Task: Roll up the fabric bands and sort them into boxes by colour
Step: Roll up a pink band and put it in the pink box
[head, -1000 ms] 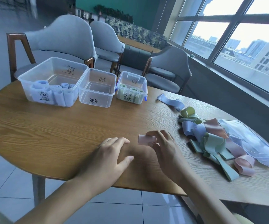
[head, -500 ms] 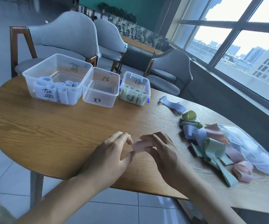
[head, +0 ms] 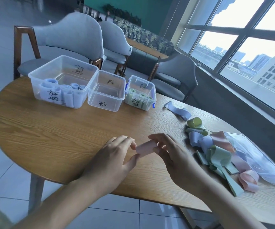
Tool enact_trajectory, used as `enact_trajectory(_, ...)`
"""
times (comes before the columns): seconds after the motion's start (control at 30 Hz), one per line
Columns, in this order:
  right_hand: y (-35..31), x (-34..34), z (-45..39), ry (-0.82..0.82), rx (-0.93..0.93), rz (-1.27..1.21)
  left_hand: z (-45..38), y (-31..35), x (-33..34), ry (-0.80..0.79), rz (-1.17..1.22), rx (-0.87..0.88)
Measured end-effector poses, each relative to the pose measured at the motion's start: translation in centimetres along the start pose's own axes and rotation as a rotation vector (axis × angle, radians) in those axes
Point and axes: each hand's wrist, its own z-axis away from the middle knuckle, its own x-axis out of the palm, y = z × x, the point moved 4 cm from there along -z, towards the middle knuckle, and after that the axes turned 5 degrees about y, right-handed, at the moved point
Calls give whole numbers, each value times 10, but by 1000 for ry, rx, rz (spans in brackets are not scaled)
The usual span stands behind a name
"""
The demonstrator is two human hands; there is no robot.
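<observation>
- Pink roll (head: 145,147): short cylinder of smooth matte fabric band, wound tight, lying crosswise just above the table (head: 50,138), a rounded top of wood-grain veneer.
- Left hand (head: 112,158): fingers curled; fingertips and thumb pinch the roll's left end.
- Right hand (head: 171,154): index arched over the roll's top, thumb under its right end, pinching it; the other fingers loosely spread.
- Beyond the fingertips: three clear, rigid plastic boxes with handwritten labels. Large box (head: 62,81) holds pale blue rolls; middle box (head: 106,91) shows no rolls; small box (head: 140,94), with blue clips, holds green rolls.
- Right of the right fingers: loose heap of bands (head: 216,151) in blue, green and pink, limp and curling, partly on a clear plastic bag (head: 255,156).
- Versus 1.0 s ago: the left hand lay flat on the wood, apart from the roll, which the right fingers alone held; now both hands pinch it.
</observation>
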Motion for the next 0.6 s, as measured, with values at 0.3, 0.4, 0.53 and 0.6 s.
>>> enact_trajectory(0.3, -8, -13, -48, 88, -101, 110, -2, -11, -8, -47, -259, -40)
enact_trajectory(0.4, -13, -16, -69, 118, -145, 123, 0, -16, -7, -96, -339, -51)
enact_trajectory(0.53, -12, -13, -107, 131, -205, 188, 4, -21, -4, -101, -354, -41)
enact_trajectory(0.6, -12, -12, -128, 146, -250, 235, 4, -23, -3, -90, -348, -35)
